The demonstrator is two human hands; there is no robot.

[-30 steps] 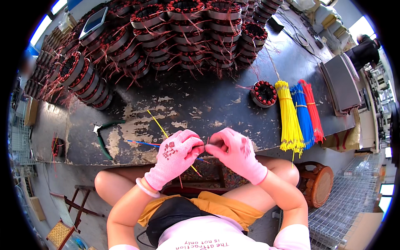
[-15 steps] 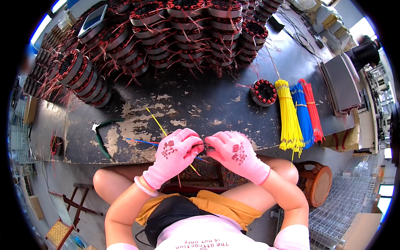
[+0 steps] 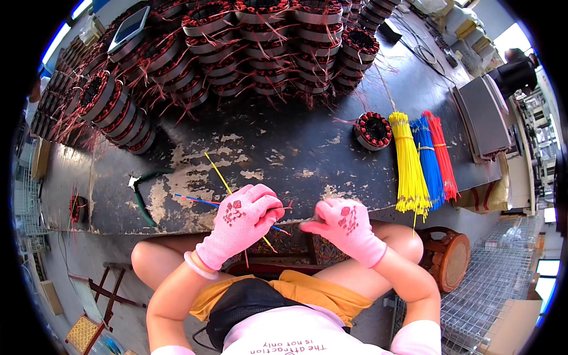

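My left hand (image 3: 248,216), in a pink glove, is closed around several thin wires at the near edge of the table. A yellow wire (image 3: 217,171) slants up and left out of it, beside a blue wire (image 3: 204,201) with a red tip. Short wire ends come out below and to the right of the fist. My right hand (image 3: 346,228), gloved the same way, is apart from the wires, fingers loosely curled and thumb held away from them; I see nothing in it. Green-handled cutting pliers (image 3: 141,198) lie left of the wires.
Stacks of motor stators (image 3: 263,50) with loose red leads fill the far side. One stator (image 3: 373,131) stands alone near bundles of yellow wires (image 3: 408,165), blue wires (image 3: 427,160) and red wires (image 3: 441,154). A small wound part (image 3: 78,209) lies at the left edge.
My right hand has let go of the wire end near the left fist and drawn away to the right. The left hand has shifted slightly left and down, still holding the wires.
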